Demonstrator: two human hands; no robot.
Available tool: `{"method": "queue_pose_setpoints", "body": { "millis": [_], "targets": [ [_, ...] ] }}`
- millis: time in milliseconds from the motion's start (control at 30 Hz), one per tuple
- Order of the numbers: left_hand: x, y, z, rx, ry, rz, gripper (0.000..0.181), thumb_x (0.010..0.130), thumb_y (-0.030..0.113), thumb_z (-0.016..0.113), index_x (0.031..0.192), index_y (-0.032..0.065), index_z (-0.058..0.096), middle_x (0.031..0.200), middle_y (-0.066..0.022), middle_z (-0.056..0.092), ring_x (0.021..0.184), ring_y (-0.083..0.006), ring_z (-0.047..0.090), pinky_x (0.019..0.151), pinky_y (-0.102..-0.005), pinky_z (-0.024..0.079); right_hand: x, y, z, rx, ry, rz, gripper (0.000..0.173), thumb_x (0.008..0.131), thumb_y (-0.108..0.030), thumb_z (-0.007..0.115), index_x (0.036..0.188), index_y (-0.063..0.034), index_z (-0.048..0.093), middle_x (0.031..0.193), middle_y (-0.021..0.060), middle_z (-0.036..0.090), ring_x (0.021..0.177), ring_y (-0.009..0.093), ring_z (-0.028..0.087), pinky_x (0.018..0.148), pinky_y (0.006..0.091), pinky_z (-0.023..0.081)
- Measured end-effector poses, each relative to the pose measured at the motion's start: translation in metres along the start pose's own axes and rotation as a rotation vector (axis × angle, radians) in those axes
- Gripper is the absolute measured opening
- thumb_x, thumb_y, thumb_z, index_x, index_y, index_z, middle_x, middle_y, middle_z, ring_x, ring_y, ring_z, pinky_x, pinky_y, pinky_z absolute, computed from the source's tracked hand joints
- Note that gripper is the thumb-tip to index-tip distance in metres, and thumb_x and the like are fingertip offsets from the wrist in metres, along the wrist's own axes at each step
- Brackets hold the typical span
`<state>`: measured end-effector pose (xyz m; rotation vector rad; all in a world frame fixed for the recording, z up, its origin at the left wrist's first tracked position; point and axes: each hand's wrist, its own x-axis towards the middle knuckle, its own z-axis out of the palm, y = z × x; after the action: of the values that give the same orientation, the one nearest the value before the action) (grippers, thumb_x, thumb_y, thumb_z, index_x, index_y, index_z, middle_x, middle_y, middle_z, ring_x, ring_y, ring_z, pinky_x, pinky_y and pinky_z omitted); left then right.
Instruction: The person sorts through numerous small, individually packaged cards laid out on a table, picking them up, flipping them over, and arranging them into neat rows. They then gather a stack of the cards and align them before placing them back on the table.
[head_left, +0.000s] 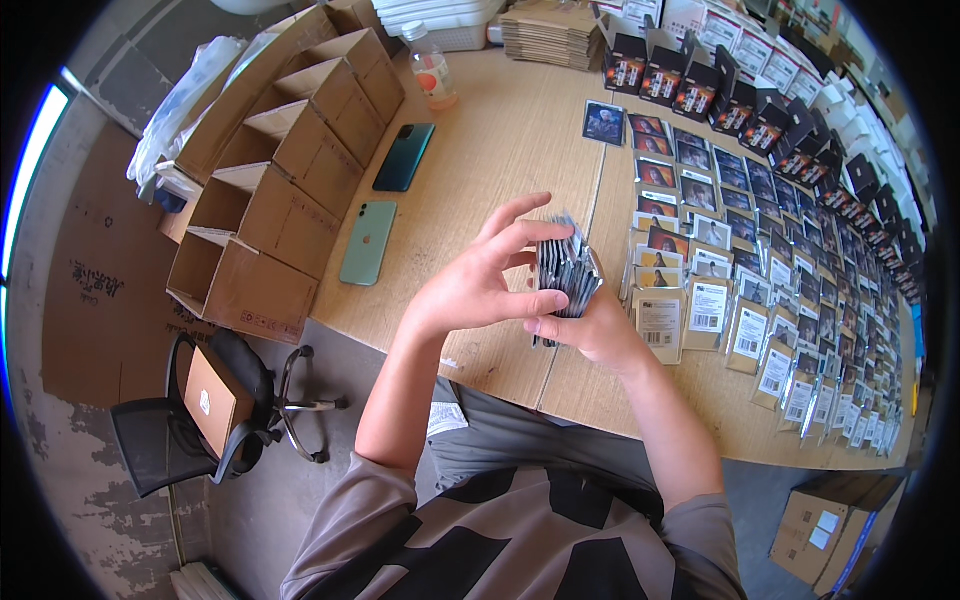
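A thick stack of sleeved picture cards (566, 274), edges facing up, is held above the wooden table in front of me. My right hand (604, 330) supports it from the right and below, with the thumb against its near edge. From the left, my left hand (487, 277) spans the stack, thumb at the near end and a finger at the far end. Some fingers are hidden behind the cards. Nearby on the table lies a single dark picture card (604, 123). Just right of my hands are rows of sleeved cards (660, 238) on brown backings (658, 328) with printed labels.
On the left stand a green phone (368, 243), a dark teal phone (403, 158) and a divided cardboard box (259, 281). A drink bottle (431, 71) and flattened cartons (551, 34) are at the back. Black printed boxes (694, 94) line the far right. An office chair (214, 409) is lower left.
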<state>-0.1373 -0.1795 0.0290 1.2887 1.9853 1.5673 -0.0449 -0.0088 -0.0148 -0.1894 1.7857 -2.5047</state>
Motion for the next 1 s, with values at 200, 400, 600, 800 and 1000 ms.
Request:
{"method": "queue_pose_setpoints", "body": {
  "millis": [200,400,600,800,1000],
  "targets": [
    [0.001,0.011,0.0,0.04,0.057,0.001,0.077,0.07,0.026,0.09,0.137,0.0106,0.055,0.156,-0.0169,0.026,0.136,-0.0329,0.044,0.105,-0.0476,0.046,0.0,0.002,-0.002,-0.112,-0.015,-0.017,0.102,0.076,-0.001,0.08,0.153,-0.0058,0.014,0.12,0.008,0.053,0.102,0.017,0.063,0.077,0.0303,0.06],
    [0.006,0.007,-0.001,0.311,0.002,0.078,0.07,0.069,0.026,0.089,0.131,0.012,0.059,0.154,-0.02,0.029,0.135,-0.0352,0.045,0.105,-0.0461,0.045,0.0,0.001,0.0,-0.033,-0.012,0.0,0.101,0.077,0.001,0.078,0.153,-0.0066,0.013,0.122,0.01,0.053,0.102,0.018,0.064,0.076,0.031,0.06],
    [0.005,0.006,0.002,0.203,0.031,0.056,0.059,0.07,0.026,0.088,0.121,0.0113,0.063,0.149,-0.0215,0.037,0.139,-0.0364,0.04,0.106,-0.0454,0.044,0.0,-0.001,0.001,0.006,-0.023,0.01,0.1,0.076,0.001,0.078,0.153,-0.0066,0.013,0.122,0.0112,0.053,0.103,0.019,0.064,0.076,0.031,0.06],
    [0.006,0.011,0.012,0.286,0.071,0.071,0.067,0.068,0.03,0.091,0.125,0.0104,0.063,0.152,-0.0194,0.034,0.135,-0.0349,0.046,0.104,-0.0448,0.045,0.001,0.002,-0.001,-0.105,0.008,-0.018,0.103,0.074,-0.002,0.081,0.152,-0.006,0.014,0.121,0.0115,0.053,0.102,0.019,0.063,0.077,0.0308,0.059],
    [0.005,0.003,0.01,0.231,0.038,0.066,0.073,0.068,0.033,0.09,0.131,0.0123,0.06,0.153,-0.0195,0.033,0.138,-0.0373,0.042,0.107,-0.0465,0.043,0.0,0.003,-0.001,-0.136,0.035,-0.041,0.106,0.072,-0.003,0.083,0.153,-0.0051,0.014,0.124,0.0112,0.052,0.107,0.018,0.06,0.08,0.0298,0.057]
  ]
}}
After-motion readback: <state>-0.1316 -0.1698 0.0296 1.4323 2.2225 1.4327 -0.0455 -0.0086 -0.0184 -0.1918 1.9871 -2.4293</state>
